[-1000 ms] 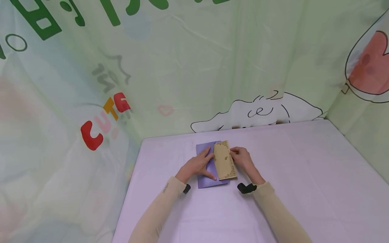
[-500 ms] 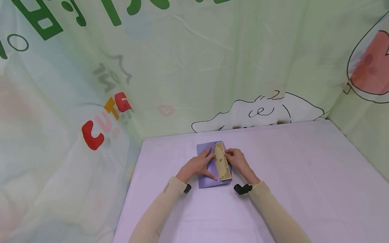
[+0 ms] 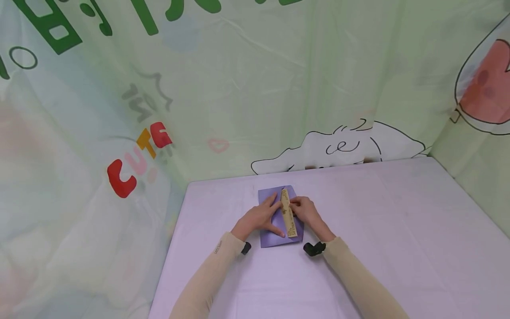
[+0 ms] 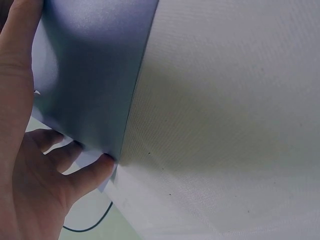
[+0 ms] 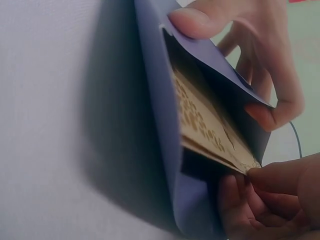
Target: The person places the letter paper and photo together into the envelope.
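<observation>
A purple envelope [image 3: 270, 240] lies on the table with its mouth gaping to the right. A tan card [image 3: 289, 219] with brown ornamental corners is partly inside it; the inserted part is hidden. My left hand [image 3: 256, 218] rests on the envelope with fingers spread. In the right wrist view, its thumb [image 5: 192, 22] lies on the upper panel and a bent fingertip hooks that panel's edge. At the card's outer edge, my right hand [image 3: 306, 210] pinches between thumb and fingers. The left wrist view shows left fingertips at the envelope's [image 4: 95, 70] edge.
A pale lilac cloth covers the table [image 3: 382, 248]. Behind and to the left hangs a printed curtain [image 3: 255, 97]. Black wrist straps or cameras [image 3: 314, 249] sit at both cuffs, close to the tabletop.
The right hand has moved left, sliding the card deeper into the envelope, so only a narrow strip shows. My left hand has stayed in place.
</observation>
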Tool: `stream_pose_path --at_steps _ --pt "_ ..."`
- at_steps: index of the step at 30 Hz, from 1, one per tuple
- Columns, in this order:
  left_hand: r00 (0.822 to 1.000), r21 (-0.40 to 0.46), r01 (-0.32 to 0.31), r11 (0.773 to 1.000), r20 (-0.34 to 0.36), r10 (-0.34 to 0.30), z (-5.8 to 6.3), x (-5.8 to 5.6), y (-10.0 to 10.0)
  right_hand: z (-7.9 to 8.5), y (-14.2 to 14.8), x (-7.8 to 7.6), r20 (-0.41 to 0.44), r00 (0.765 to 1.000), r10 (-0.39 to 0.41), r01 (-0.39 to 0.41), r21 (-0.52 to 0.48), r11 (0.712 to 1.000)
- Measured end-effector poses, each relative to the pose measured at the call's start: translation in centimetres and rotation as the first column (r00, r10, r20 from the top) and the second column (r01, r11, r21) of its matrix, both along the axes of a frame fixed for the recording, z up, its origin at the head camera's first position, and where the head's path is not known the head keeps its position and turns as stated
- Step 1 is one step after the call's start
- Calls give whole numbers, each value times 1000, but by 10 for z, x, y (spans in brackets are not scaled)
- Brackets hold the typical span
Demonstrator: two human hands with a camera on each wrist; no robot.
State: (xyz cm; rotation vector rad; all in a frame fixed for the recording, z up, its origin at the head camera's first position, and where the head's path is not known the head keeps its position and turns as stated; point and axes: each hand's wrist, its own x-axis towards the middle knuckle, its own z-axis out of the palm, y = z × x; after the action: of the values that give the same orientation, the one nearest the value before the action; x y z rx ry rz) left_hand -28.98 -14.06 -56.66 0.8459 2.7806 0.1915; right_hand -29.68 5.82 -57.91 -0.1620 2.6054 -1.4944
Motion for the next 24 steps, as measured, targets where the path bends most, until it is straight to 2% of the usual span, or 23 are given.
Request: stream_pose_path --at_steps 7,12,16,22,24 --pt "1000 4 2 1000 -6 -2 -1 1 -1 0 -9 0 -35 999 37 -36 46 998" --pt "1000 12 17 1000 -10 -17 -1 0 -1 1 -12 0 -73 995 63 -60 38 997" --pt "999 20 28 999 -17 -27 0 1 -1 0 -15 0 -96 993 63 -59 50 997" --pt "999 17 21 1000 -26 -20 -2 0 -3 -1 -20 1 -145 987 72 -55 121 991" --pt "1000 14 19 1000 -25 -19 -3 0 -3 -2 -19 2 -138 988 67 -50 124 991"
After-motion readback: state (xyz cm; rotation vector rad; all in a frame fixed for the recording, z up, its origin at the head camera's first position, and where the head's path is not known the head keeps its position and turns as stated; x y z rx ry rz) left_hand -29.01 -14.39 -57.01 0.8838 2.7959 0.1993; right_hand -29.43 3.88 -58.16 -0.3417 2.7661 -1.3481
